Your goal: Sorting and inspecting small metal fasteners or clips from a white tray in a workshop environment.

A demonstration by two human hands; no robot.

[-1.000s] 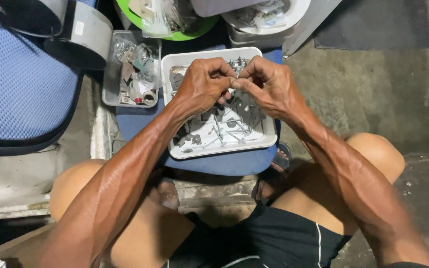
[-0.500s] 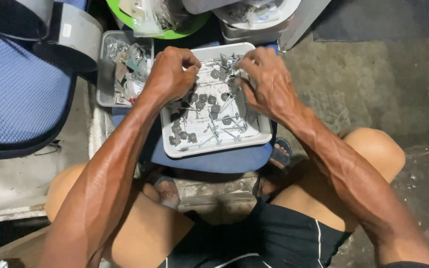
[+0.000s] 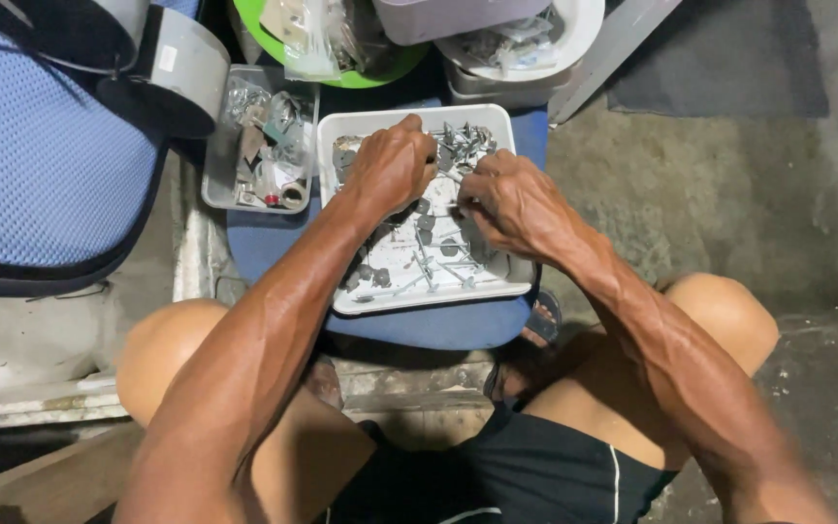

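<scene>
A white rectangular tray (image 3: 409, 301) rests on a blue stool seat (image 3: 438, 325) in front of my knees. Several grey metal screws with round washers (image 3: 429, 257) lie scattered in it. My left hand (image 3: 392, 165) hovers over the tray's far left part, fingers curled down among the pieces. My right hand (image 3: 511, 202) is over the tray's right side, fingers bent and pinched near the middle of the tray. The fingertips of both hands are hidden, so what they pinch does not show.
A clear plastic box (image 3: 215, 184) of small hardware sits left of the tray. A green bowl (image 3: 380, 70) with plastic bags and a white container (image 3: 574, 34) stand behind it. A blue mesh chair back (image 3: 41, 165) is at left. Concrete floor (image 3: 729, 175) lies to the right.
The hands came together over the tray's far edge, then parted, and now both have dropped lower into the tray, closer together. The view has shifted slightly.
</scene>
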